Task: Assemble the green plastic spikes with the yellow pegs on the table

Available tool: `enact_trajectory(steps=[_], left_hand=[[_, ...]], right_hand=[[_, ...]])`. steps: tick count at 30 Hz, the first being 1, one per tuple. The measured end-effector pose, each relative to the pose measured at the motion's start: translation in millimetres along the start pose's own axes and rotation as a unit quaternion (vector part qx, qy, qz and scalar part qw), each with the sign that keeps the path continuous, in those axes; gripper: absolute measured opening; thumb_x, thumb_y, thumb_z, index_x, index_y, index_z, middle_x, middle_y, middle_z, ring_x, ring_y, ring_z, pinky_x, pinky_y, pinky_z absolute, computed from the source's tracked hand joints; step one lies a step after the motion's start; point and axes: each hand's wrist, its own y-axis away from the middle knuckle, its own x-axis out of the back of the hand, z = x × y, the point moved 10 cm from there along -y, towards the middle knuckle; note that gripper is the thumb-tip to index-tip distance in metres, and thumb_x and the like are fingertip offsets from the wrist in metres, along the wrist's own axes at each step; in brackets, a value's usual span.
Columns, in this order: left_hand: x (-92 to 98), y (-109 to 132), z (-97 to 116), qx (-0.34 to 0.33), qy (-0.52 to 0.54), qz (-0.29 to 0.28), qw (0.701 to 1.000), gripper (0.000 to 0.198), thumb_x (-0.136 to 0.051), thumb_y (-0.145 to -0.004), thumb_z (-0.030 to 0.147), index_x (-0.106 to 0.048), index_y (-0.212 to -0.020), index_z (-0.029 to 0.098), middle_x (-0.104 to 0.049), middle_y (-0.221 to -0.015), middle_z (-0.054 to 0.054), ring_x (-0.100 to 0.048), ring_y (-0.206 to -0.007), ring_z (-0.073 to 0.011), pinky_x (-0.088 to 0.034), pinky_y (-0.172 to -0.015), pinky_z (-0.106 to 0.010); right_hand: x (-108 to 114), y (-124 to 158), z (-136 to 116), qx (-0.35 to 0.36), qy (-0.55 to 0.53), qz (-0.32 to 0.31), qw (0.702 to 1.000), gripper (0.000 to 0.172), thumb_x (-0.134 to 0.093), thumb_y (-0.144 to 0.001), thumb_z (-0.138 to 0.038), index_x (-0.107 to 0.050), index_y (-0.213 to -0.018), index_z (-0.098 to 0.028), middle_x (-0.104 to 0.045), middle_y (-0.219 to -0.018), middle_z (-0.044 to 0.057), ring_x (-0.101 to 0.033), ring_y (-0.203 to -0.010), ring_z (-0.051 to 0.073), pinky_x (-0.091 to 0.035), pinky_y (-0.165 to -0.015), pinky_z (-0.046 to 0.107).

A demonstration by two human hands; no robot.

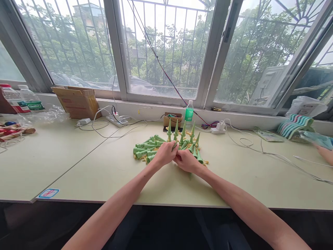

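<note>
Daylight enters grey-framed windows [166,52] above a pale table [249,177].

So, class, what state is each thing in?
Left hand, closed on a green piece
Right hand, fingers curled; grip unclear
Green cones, some upright, others lying
Green-labelled bottle, upright, capped
Small box, open
Large cardboard box, open
Left power strip, plugs in
Far-left bottles, capped
Windows, unclear

This seems to be a simple workroom, more like a workshop than a home; long pale tables [91,180] stand joined below barred windows [161,69]; many green cone-shaped pieces [143,152] of similar kind are gathered together; a power strip [118,121] lies behind; at the right edge appears another person's hand [325,154].
</note>
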Motion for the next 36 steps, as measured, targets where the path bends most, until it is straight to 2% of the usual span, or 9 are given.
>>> enact_trajectory(steps=[12,17,24,32,36], left_hand=[[-0.1,0.8,0.4,-0.001,0.004,-0.001,1.000,0.030,-0.039,-0.091,0.033,-0.042,-0.064,0.019,-0.054,-0.060,-0.002,-0.043,-0.054,-0.0141,-0.030,-0.056,-0.026],[0.8,0.7,1.6,-0.006,0.006,0.002,1.000,0.031,-0.039,-0.091,0.033,-0.042,-0.064,0.019,-0.054,-0.059,-0.002,-0.042,-0.053,-0.0136,-0.029,-0.055,-0.025],[3.2,0.4,2.1,-0.012,0.008,0.016,1.000,0.033,-0.038,-0.092,0.035,-0.041,-0.063,0.019,-0.053,-0.059,-0.001,-0.040,-0.053,-0.0132,-0.028,-0.054,-0.025],[5.5,0.1,0.6,-0.003,0.012,0.025,1.000,0.032,-0.039,-0.092,0.035,-0.047,-0.066,0.019,-0.053,-0.058,0.000,-0.041,-0.051,-0.0130,-0.028,-0.053,-0.026],[6.5,-0.1,-0.9,-0.001,0.008,0.032,0.999,0.032,-0.040,-0.092,0.036,-0.048,-0.066,0.019,-0.049,-0.054,0.001,-0.039,-0.050,-0.0127,-0.027,-0.053,-0.026]], right_hand=[[-1.2,0.4,0.7,-0.004,0.010,-0.001,1.000,0.026,-0.050,-0.083,-0.019,-0.042,-0.059,-0.018,-0.041,-0.052,-0.004,-0.032,-0.049,0.008,-0.028,-0.051,0.022],[-1.2,0.2,2.4,-0.012,0.018,-0.003,1.000,0.024,-0.051,-0.084,-0.017,-0.049,-0.060,-0.017,-0.045,-0.052,-0.003,-0.034,-0.049,0.008,-0.029,-0.051,0.021],[-2.0,-0.7,6.7,-0.023,0.023,-0.007,0.999,0.023,-0.048,-0.088,-0.018,-0.058,-0.069,-0.015,-0.061,-0.064,0.003,-0.045,-0.053,0.009,-0.032,-0.054,0.022],[1.1,-0.1,7.6,-0.036,0.042,0.001,0.998,0.028,-0.045,-0.093,-0.023,-0.061,-0.071,-0.015,-0.060,-0.061,0.003,-0.044,-0.050,0.009,-0.028,-0.052,0.022],[0.9,-0.9,7.6,-0.040,0.039,-0.001,0.998,0.029,-0.044,-0.093,-0.019,-0.058,-0.068,-0.015,-0.061,-0.063,0.003,-0.048,-0.051,0.010,-0.029,-0.053,0.022]])
